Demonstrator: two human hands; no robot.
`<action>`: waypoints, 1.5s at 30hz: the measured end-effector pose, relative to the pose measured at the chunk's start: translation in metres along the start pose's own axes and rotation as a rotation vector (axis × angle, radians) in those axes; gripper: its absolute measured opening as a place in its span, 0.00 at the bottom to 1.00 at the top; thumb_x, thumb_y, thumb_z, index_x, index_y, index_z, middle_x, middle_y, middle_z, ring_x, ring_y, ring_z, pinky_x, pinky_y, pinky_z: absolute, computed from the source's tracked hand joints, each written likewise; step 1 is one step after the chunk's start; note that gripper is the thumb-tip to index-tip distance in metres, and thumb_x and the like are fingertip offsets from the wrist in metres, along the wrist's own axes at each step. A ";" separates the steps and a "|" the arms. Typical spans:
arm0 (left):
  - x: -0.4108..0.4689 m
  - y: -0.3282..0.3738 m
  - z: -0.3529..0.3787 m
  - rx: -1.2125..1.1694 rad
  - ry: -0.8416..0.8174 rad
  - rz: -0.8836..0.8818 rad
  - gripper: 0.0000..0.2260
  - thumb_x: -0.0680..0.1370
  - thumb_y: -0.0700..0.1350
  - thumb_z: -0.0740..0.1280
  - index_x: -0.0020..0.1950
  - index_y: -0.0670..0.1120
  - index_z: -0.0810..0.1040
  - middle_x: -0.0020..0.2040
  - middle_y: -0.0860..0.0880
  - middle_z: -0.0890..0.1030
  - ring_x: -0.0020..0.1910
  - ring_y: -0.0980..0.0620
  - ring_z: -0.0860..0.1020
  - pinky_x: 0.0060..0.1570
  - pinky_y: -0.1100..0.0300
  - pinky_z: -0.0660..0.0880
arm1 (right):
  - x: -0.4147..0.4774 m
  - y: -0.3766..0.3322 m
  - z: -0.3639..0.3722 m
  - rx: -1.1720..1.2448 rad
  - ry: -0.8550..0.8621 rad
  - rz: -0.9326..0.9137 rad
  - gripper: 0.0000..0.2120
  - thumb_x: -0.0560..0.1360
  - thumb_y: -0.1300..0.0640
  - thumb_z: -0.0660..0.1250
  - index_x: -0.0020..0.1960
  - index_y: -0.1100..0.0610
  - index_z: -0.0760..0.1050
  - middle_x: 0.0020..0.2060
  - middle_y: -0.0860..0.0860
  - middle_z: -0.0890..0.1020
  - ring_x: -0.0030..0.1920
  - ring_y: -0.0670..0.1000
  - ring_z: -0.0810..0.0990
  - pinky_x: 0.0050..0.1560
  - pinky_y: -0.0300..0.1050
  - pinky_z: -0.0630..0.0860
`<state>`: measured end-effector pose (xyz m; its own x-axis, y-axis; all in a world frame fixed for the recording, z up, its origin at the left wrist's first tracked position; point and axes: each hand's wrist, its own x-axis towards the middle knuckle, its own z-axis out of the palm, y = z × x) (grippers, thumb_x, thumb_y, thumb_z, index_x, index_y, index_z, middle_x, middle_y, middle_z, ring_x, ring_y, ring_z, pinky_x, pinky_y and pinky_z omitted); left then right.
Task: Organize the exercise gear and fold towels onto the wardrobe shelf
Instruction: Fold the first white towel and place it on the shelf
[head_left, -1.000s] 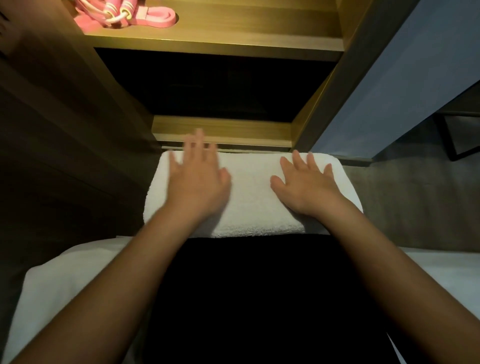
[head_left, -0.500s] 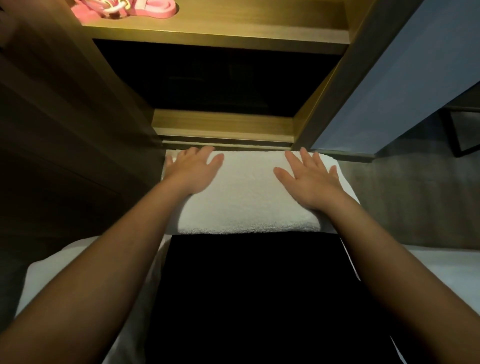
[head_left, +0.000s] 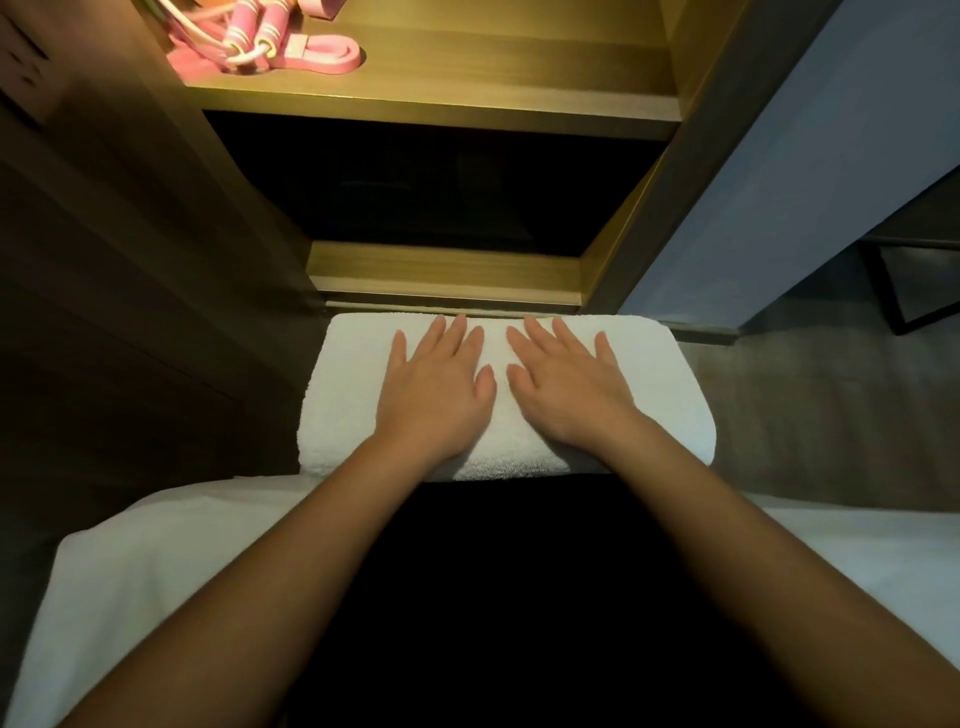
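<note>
The thick white folded terry towel lies flat, long side across the view, just in front of the wooden wardrobe's bottom ledge, with its far edge right by that ledge. What carries it from below cannot be told; its near edge meets a black, unlit area between the forearms. The left hand and the right hand rest palm-down side by side on the middle of the towel, thumbs close together but apart. Their fingers are straight and slightly spread, released and grasping nothing, with the tips pointing toward the wardrobe. A white sheet spreads on both sides of the dark area, nearer the viewer. Above the dark open compartment, the lit wooden wardrobe shelf carries a pink skipping rope with striped handles touching a flat pink loop band at its left end. Grey floor lies to the right, under a blue-grey panel.
</note>
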<state>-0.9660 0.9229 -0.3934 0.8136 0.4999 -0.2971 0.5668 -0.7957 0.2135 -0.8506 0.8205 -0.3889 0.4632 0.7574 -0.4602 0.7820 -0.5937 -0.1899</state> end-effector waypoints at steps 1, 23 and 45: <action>0.000 -0.008 0.000 -0.014 0.027 -0.004 0.25 0.82 0.54 0.46 0.80 0.50 0.53 0.80 0.52 0.52 0.79 0.53 0.48 0.76 0.47 0.43 | -0.002 0.008 0.001 0.013 0.043 -0.012 0.26 0.82 0.42 0.41 0.79 0.46 0.48 0.79 0.45 0.48 0.79 0.50 0.44 0.75 0.59 0.39; -0.022 -0.004 -0.009 0.243 0.155 0.387 0.29 0.72 0.53 0.70 0.71 0.49 0.66 0.61 0.50 0.77 0.58 0.47 0.76 0.54 0.54 0.72 | -0.055 0.034 0.009 -0.191 0.436 -0.305 0.28 0.66 0.56 0.77 0.63 0.62 0.76 0.56 0.60 0.82 0.54 0.62 0.82 0.48 0.52 0.79; 0.009 0.043 -0.006 0.301 0.260 0.375 0.23 0.72 0.52 0.69 0.64 0.50 0.66 0.52 0.48 0.76 0.47 0.45 0.77 0.36 0.54 0.64 | -0.048 0.063 -0.005 -0.243 0.407 -0.180 0.25 0.73 0.48 0.69 0.67 0.49 0.68 0.54 0.51 0.79 0.52 0.55 0.78 0.39 0.47 0.73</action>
<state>-0.9334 0.8955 -0.3809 0.9797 0.2006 -0.0033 0.2004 -0.9794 -0.0261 -0.8208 0.7483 -0.3743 0.3992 0.9153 -0.0539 0.9165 -0.4001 -0.0054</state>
